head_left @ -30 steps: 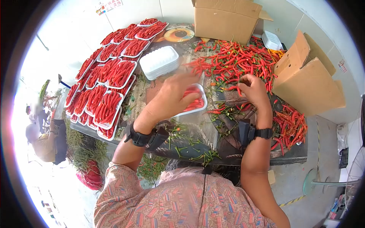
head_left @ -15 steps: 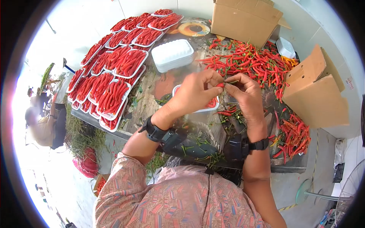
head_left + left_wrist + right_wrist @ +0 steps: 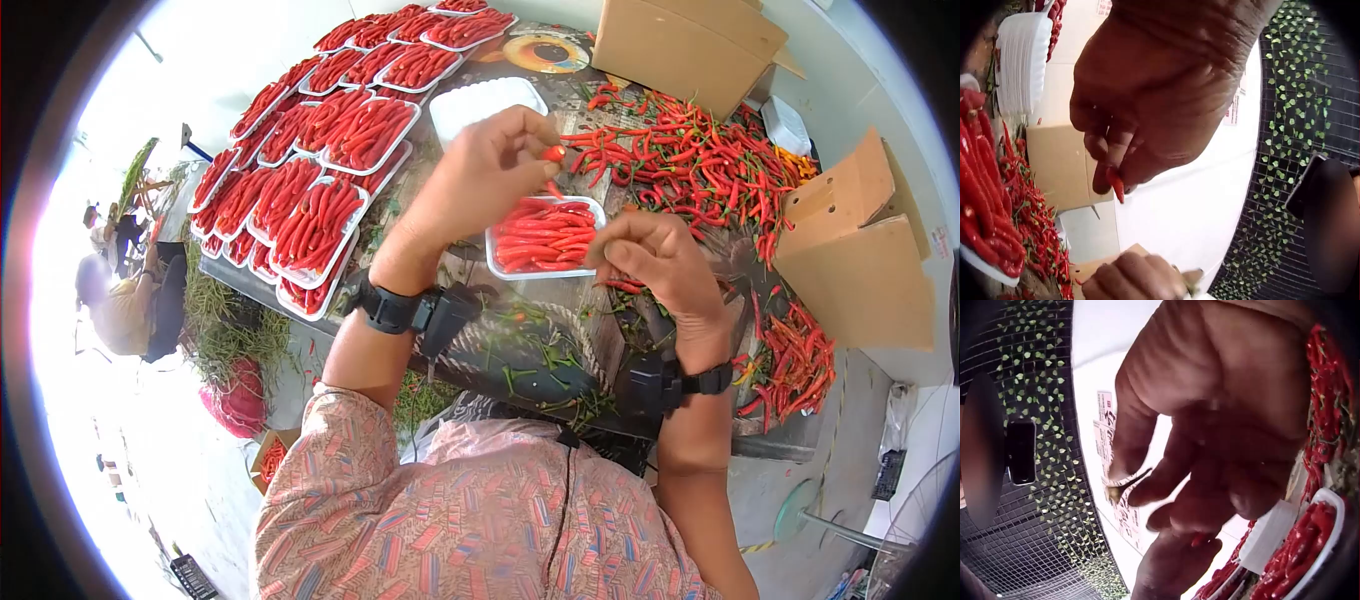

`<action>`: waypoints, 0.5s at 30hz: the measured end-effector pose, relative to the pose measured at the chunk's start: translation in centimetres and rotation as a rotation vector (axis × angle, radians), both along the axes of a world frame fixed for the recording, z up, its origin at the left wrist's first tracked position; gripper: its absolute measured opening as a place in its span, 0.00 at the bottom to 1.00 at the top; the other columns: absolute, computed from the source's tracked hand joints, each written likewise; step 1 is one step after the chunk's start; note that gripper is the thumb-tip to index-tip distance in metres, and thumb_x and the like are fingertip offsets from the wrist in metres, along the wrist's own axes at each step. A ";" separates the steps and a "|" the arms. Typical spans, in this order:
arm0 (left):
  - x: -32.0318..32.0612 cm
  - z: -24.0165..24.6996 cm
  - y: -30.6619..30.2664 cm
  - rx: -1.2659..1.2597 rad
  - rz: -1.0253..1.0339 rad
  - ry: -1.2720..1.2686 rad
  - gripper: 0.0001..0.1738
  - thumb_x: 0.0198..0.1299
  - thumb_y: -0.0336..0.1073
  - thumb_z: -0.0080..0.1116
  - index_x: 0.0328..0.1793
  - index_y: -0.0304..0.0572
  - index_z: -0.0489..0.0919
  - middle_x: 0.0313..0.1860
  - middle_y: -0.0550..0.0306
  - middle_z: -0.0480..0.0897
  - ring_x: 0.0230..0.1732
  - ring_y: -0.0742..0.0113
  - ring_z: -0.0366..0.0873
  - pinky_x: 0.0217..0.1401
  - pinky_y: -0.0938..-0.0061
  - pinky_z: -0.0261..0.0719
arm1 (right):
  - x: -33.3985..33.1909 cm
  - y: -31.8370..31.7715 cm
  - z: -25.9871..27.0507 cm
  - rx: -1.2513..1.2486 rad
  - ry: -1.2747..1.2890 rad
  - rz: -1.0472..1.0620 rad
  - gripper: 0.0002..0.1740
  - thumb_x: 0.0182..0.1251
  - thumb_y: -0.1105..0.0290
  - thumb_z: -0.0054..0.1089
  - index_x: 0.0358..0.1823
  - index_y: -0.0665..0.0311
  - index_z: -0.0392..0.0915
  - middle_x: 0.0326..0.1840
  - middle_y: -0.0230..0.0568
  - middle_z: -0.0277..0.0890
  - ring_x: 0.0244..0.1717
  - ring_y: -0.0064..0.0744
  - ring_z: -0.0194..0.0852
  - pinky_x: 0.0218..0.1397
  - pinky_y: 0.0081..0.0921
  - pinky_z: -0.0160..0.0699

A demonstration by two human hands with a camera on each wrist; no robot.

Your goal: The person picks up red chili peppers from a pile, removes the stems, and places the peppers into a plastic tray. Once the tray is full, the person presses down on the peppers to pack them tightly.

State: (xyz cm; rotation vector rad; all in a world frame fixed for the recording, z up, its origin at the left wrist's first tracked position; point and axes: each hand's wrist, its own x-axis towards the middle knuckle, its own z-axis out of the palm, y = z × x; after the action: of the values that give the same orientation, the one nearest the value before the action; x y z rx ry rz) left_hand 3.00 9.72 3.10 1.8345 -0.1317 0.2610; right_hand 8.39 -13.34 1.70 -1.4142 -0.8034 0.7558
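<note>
The left hand (image 3: 490, 170) pinches a red chili (image 3: 553, 154) above the left edge of a white tray (image 3: 492, 262) filled with red chilies; in the left wrist view the chili (image 3: 1116, 185) points out from the left hand's fingertips (image 3: 1110, 181). At the tray's right side is the right hand (image 3: 665, 265), fingers curled. In the right wrist view a green stem (image 3: 1116, 492) sits at the thumb and finger of the right hand (image 3: 1210, 406). Part of the stack of white empty trays (image 3: 485, 100) is hidden behind the left hand.
Filled trays (image 3: 370, 133) are piled at the left of the table. A heap of chilies with stems (image 3: 690, 165) lies at the back right, beside cardboard boxes (image 3: 690, 45). More chilies (image 3: 795, 360) lie at the right edge; loose stems (image 3: 545, 370) are at the front.
The hands, together at a chili half a second ago, have moved apart. The left hand has gone up and left with the red chili; the right has moved down and right, uncovering the filled tray.
</note>
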 end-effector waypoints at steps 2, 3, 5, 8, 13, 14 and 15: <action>0.0 -0.5 -0.7 -0.051 -0.037 -0.039 0.07 0.62 0.23 0.59 0.46 0.36 0.80 0.40 0.65 0.81 0.39 0.83 0.76 0.44 0.85 0.76 | -0.6 0.9 -0.4 0.039 0.054 -0.099 0.11 0.70 0.66 0.60 0.43 0.67 0.83 0.34 0.32 0.83 0.33 0.17 0.76 0.37 0.18 0.73; 0.0 -0.8 -1.0 -0.052 -0.036 -0.039 0.07 0.62 0.23 0.59 0.46 0.36 0.80 0.40 0.65 0.81 0.39 0.83 0.76 0.44 0.85 0.76 | -0.8 1.2 -0.3 0.078 0.105 -0.201 0.11 0.71 0.67 0.59 0.45 0.67 0.83 0.34 0.33 0.83 0.32 0.17 0.76 0.37 0.17 0.73; 0.1 -1.4 -1.4 0.101 -0.055 -0.138 0.09 0.55 0.23 0.62 0.44 0.35 0.81 0.33 0.64 0.79 0.33 0.79 0.73 0.37 0.81 0.74 | -0.4 1.3 -0.8 0.082 0.094 -0.218 0.13 0.72 0.66 0.58 0.48 0.68 0.81 0.34 0.36 0.84 0.33 0.19 0.78 0.37 0.18 0.74; -0.1 -1.8 -1.3 0.079 -0.114 -0.129 0.08 0.55 0.24 0.62 0.42 0.35 0.83 0.34 0.62 0.80 0.33 0.77 0.73 0.37 0.79 0.74 | -0.3 1.3 -1.1 0.091 0.129 -0.277 0.13 0.71 0.68 0.58 0.50 0.69 0.80 0.35 0.37 0.84 0.33 0.19 0.78 0.38 0.18 0.75; 0.2 -2.4 -0.9 0.046 -0.183 -0.230 0.09 0.57 0.26 0.61 0.44 0.35 0.83 0.37 0.59 0.83 0.34 0.75 0.76 0.38 0.77 0.75 | -0.4 2.0 -1.7 0.111 0.091 -0.354 0.10 0.67 0.74 0.62 0.48 0.68 0.82 0.37 0.33 0.84 0.36 0.17 0.78 0.39 0.17 0.75; 0.2 -2.3 -0.7 0.026 -0.128 -0.101 0.08 0.58 0.27 0.61 0.44 0.35 0.84 0.37 0.58 0.84 0.35 0.74 0.77 0.39 0.76 0.76 | -0.6 2.2 -1.7 0.088 0.028 -0.378 0.10 0.66 0.76 0.63 0.47 0.68 0.81 0.37 0.32 0.83 0.36 0.16 0.77 0.40 0.16 0.75; 0.1 -2.4 -0.6 0.005 -0.073 0.030 0.09 0.58 0.27 0.61 0.44 0.35 0.84 0.38 0.56 0.84 0.36 0.73 0.79 0.39 0.75 0.77 | -0.8 2.3 -1.7 0.064 -0.033 -0.401 0.10 0.65 0.78 0.63 0.47 0.69 0.80 0.36 0.30 0.81 0.36 0.15 0.77 0.40 0.14 0.74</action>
State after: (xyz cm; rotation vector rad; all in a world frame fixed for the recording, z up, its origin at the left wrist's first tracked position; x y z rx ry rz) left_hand 3.09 9.14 0.74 1.8342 -0.1786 0.1820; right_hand 7.63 -11.03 0.03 -1.4726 -0.5384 0.3956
